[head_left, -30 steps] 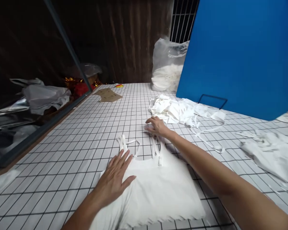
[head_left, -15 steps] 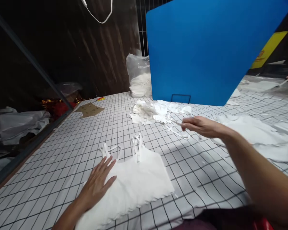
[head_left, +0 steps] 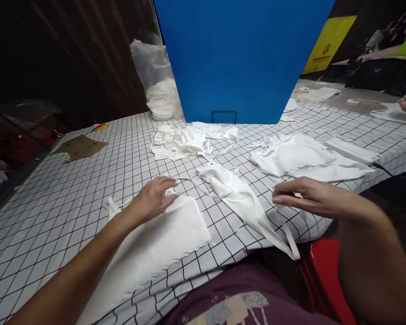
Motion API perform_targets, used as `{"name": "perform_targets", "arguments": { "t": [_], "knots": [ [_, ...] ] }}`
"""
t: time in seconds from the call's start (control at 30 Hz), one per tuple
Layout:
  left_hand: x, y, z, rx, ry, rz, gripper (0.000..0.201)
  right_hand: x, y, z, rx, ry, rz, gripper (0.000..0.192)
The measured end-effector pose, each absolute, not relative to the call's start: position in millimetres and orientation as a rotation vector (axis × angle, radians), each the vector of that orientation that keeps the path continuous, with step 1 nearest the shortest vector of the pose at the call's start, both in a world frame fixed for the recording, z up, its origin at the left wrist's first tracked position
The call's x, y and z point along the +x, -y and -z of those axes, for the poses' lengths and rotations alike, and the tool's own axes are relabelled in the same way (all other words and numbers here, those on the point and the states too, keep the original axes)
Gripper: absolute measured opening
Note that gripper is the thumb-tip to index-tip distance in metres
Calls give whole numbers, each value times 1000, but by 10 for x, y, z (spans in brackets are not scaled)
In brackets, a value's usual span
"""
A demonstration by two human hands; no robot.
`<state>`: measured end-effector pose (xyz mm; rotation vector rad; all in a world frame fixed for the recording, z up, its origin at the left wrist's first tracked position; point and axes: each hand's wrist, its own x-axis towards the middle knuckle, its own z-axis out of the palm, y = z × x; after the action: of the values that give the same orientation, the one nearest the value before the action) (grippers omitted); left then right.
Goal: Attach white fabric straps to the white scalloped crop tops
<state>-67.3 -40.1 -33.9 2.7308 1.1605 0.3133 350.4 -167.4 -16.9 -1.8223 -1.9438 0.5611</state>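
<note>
While the left hand [head_left: 154, 197] lies flat, fingers spread, on the stacked white garments [head_left: 162, 239], the right hand [head_left: 302, 196], right of the stack, pinches a loose white garment [head_left: 238, 194].

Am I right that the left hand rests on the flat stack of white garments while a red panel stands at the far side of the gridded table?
Not quite: the head view shows the panel is blue. The left hand does rest on the stack of white garments on the gridded table.

Folded white garment [head_left: 162, 239]: flat on the desk before you, scalloped hem toward you, straps at its far edge | Loose white garment [head_left: 238, 196]: crumpled, just right of it, one strap hanging over the desk's near edge
</note>
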Motion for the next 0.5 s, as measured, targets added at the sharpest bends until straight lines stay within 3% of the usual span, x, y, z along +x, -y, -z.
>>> {"name": "perform_targets", "arguments": {
  "t": [0.07,0.2,0.3,0.37,0.5],
  "knots": [
    [-223,186,446,2702,-1085,-377,40,3282,1496,331,-1866,2034,-634,48],
    [496,-209,707,2645,-1052,-409,48,2961,1324,725,-2004,2016,-365,38],
    [788,-389,788,2567,-986,-338,31,2937,1300,885,-1979,1990,-340,19],
    [842,-467,771,2534,-968,-321,20,3022,1299,921,-1946,1852,-409,17],
    [719,-564,630,2247,-921,-343,24,3247,1294,915,-1574,1315,-898,29]
  ]
}}
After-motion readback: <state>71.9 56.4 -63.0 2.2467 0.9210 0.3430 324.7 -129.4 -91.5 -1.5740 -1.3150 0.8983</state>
